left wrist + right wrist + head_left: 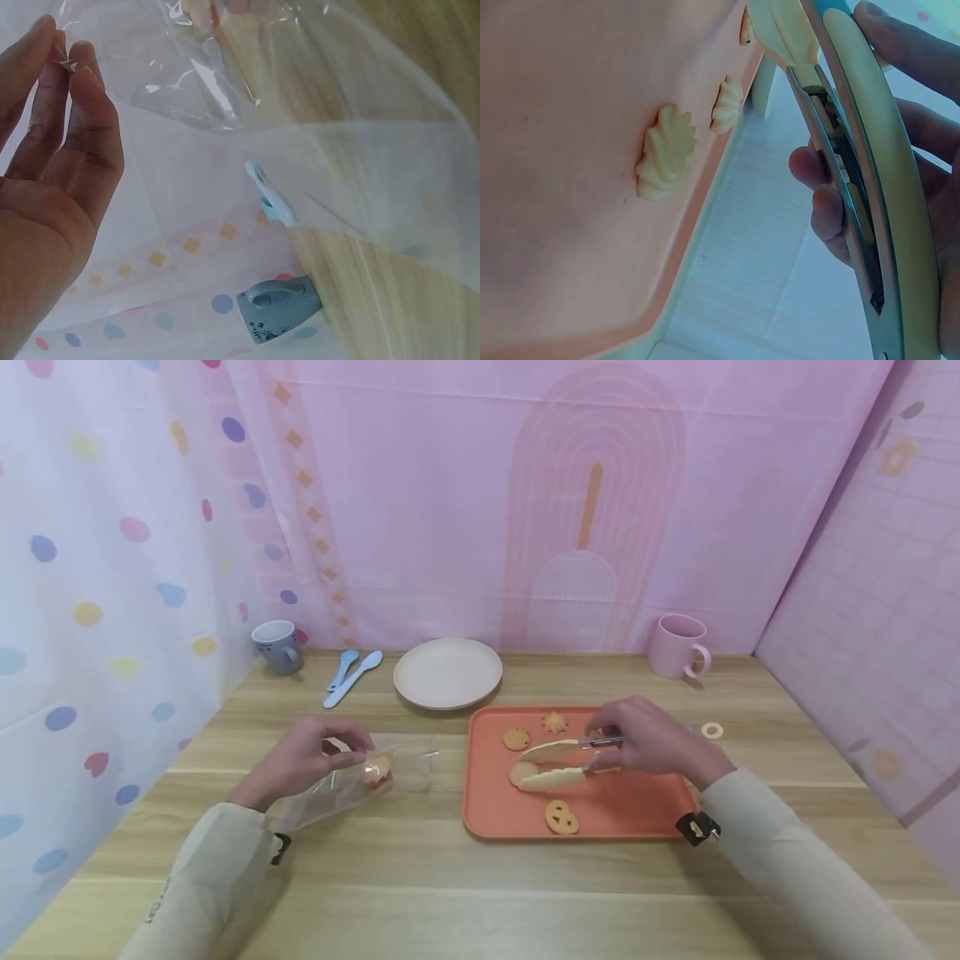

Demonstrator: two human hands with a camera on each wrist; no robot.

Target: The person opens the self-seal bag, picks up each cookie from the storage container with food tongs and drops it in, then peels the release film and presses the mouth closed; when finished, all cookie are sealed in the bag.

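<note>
My left hand (318, 756) pinches the edge of a clear plastic bag (408, 753), which lies over the table at the left. Inside the bag shows a golden cookie (377, 767). In the left wrist view, thumb and fingertips (86, 79) meet on the clear film. My right hand (648, 735) grips cream-tipped metal tongs (553, 778) over an orange tray (487, 814). The tong tips are apart, one on either side of a round cookie (517, 772) on the tray. In the right wrist view, thumb and fingers wrap the tongs' handles (885, 187).
Around the tongs lie another round cookie (516, 739), a star-shaped cookie (555, 722) and a pretzel-shaped cookie (561, 817). A ring cookie (712, 731) lies beyond the tray. Behind stand a plate (447, 673), two blue spoons (352, 680), a grey mug (278, 647) and a pink mug (677, 647).
</note>
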